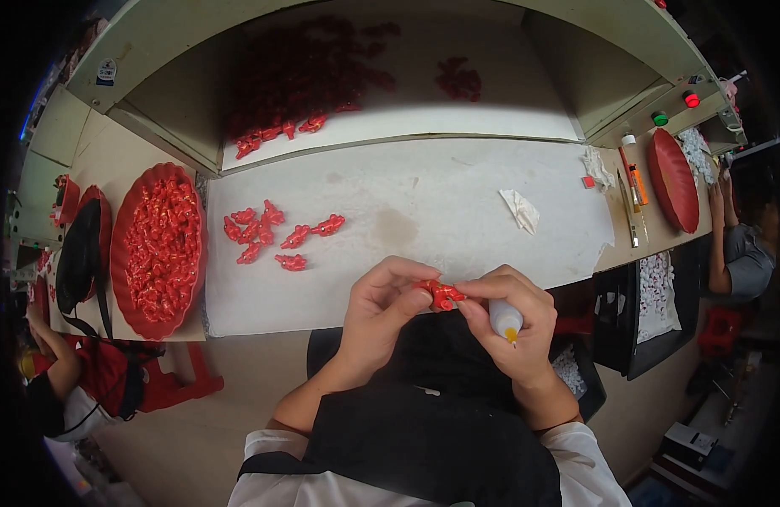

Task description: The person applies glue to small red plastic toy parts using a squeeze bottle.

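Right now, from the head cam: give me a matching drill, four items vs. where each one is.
Items:
1. small red piece
2. white glue bottle
3. red tray of pieces
4. crumpled tissue

Places:
A. on the white table, right of centre
B. in the right hand, nozzle down
C. pinched between both hands' fingertips
D. left of the white table

Pairs: 1-C, 2-B, 3-D, 4-A
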Demonstrator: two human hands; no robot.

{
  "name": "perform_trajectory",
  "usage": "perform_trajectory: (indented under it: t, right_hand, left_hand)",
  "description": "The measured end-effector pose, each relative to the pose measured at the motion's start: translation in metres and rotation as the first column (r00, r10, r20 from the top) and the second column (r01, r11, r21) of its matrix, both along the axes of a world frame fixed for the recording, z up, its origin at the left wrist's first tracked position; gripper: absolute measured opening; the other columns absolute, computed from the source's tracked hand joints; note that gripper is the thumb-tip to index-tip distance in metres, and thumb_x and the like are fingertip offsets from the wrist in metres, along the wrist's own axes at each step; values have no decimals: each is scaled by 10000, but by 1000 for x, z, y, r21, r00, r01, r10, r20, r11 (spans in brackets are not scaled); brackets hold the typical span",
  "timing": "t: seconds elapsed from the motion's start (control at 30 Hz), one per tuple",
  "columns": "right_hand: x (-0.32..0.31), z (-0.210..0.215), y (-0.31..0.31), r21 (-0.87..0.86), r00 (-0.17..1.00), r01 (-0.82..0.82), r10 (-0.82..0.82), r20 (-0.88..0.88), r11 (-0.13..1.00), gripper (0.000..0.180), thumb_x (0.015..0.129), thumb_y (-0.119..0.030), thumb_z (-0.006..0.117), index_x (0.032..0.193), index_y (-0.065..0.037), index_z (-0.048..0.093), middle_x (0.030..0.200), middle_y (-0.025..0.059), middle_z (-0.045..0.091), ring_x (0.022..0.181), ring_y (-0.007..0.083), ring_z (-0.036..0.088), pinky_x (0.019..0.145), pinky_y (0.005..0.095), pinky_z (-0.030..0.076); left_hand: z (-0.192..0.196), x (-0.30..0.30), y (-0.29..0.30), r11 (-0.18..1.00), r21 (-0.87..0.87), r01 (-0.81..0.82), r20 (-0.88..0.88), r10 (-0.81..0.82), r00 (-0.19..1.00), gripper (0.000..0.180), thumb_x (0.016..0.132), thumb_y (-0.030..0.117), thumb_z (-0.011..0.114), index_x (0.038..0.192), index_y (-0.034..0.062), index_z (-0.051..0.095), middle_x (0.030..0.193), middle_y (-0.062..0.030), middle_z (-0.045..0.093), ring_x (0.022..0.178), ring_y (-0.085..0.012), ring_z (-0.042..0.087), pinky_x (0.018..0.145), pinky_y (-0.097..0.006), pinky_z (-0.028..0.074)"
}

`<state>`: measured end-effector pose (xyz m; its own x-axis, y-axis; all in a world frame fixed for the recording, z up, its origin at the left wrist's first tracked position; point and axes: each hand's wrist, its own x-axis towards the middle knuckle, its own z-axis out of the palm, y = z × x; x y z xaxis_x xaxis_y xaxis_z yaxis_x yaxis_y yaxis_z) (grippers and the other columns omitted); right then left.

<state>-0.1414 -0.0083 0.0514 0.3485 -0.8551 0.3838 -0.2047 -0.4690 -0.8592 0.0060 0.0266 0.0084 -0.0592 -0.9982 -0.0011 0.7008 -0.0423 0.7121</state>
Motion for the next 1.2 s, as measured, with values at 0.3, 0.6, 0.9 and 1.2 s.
perform_trajectory:
  t: [0.3, 0.6, 0.9, 1.2]
  right_hand:
    - [-2, -7, -10, -31, 998, -42, 41, -47, 999, 215, 621, 60, 647, 823, -8, 618, 641, 79, 557, 544, 174, 529, 478, 242, 399]
    - [-5, -14, -13, -425, 972, -78, -26, -234, 902, 229, 551, 24, 680, 768, -31, 631, 636, 56, 538, 518, 169, 512, 437, 241, 397]
    - [-9, -20, -6, -500, 982, -54, -46, -184, 864, 197, 558, -1, 676, 745, -35, 625, 687, 63, 558, 524, 174, 513, 435, 238, 394]
    - [-10, -24, -16, -349, 997, -21, -7, -77, 937, 198, 611, 19, 695, 776, -19, 592, 712, 87, 582, 538, 162, 528, 454, 232, 399]
  left_hand:
    - [-10, 4, -7, 1000, -15, 4, 76, -3, 997, 169, 787, -5, 547, 956, -8, 529, 904, -85, 566, 862, -132, 544, 777, -261, 446]
    - [-7, 5, -13, 996, 86, 23, -29, -20, 999, 268, 780, -22, 529, 1046, -7, 494, 1050, -143, 546, 950, -168, 538, 851, -290, 415]
    - [-12, 5, -5, 998, -41, 38, -61, -40, 997, 273, 790, -22, 508, 1060, -10, 475, 1058, -175, 535, 977, -199, 527, 860, -320, 411]
    - [-14, 0, -16, 999, -32, -4, 20, 4, 1000, 249, 776, -38, 529, 1021, -15, 492, 1049, -170, 535, 951, -195, 538, 847, -316, 422]
